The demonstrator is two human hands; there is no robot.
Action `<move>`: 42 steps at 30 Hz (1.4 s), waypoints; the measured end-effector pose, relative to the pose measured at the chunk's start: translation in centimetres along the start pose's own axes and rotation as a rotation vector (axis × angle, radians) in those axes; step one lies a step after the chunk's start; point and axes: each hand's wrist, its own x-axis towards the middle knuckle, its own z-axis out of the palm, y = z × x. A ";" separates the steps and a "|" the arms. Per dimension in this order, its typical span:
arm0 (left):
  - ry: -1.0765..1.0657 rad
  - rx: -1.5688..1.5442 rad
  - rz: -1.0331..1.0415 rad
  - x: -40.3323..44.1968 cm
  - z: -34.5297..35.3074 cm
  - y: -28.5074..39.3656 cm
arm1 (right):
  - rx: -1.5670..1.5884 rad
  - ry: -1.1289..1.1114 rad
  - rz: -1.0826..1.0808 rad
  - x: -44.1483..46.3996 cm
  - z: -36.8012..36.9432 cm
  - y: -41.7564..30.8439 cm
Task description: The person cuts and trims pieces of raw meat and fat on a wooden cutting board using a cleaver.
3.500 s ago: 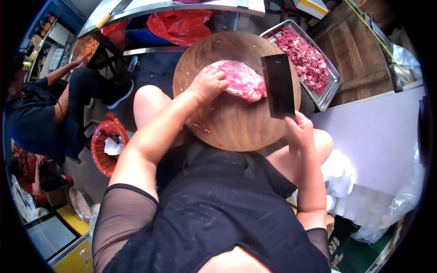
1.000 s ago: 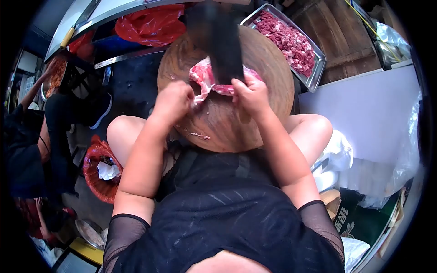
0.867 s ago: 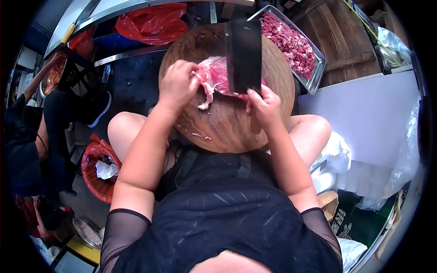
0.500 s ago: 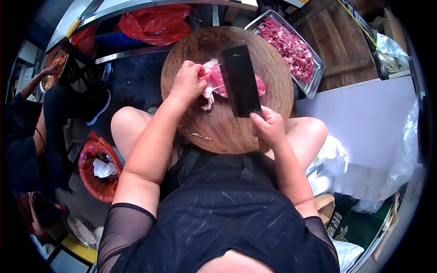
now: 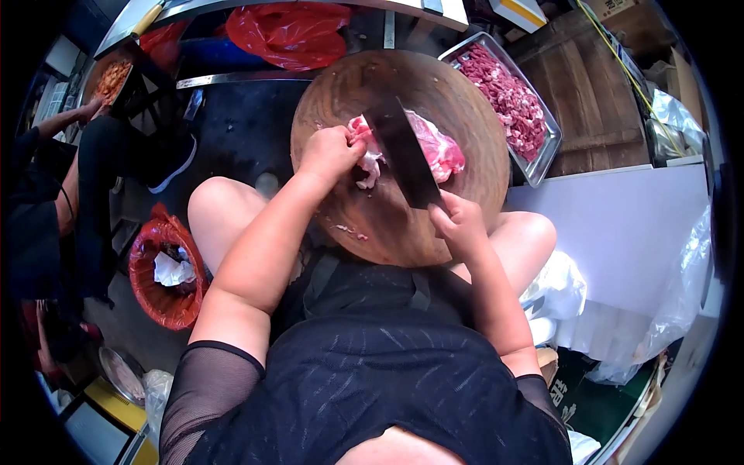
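A round wooden chopping block stands between my knees, bearing a piece of raw meat with pale fat at its left end. My left hand is closed on that left end, fingers pinched round the fatty edge. In my right hand is the handle end of a dark, broad cleaver. Its blade slants across the meat, hiding the middle of it. Whether the edge has gone into the meat I cannot tell. Small scraps lie on the near left of the block.
A metal tray of cut meat stands at the block's right. A red-lined bin is by my left knee, and a red plastic bag lies beyond the block. At far left sits another person, a hand near reddish food.
The cleaver has tilted and its blade has turned more edge-on over the meat, showing more meat on the right. My left hand keeps its pinch. The whole view has shifted slightly.
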 end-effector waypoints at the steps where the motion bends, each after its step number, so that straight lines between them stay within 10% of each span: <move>1: -0.042 -0.038 -0.015 -0.2 -0.7 0.5 | -0.091 0.013 -0.104 0.1 0.1 0.2; 12: -0.069 -0.077 0.003 0.0 -0.3 -1.1 | -0.291 -0.022 -0.382 7.5 2.2 -3.0; 19: -0.148 -0.297 -0.236 -0.2 0.2 -1.8 | -0.163 0.051 -0.223 6.4 1.6 -3.3; 21: 0.116 -0.253 -0.185 0.0 1.3 -1.7 | -0.226 0.101 -0.270 4.3 0.8 -3.4; 35: 0.175 -0.419 0.043 1.3 2.2 -3.0 | -0.257 0.029 -0.147 0.3 -0.5 -1.4; 42: -0.141 -0.458 -0.269 0.6 0.4 -2.1 | -0.486 0.031 -0.364 1.3 -0.5 -3.0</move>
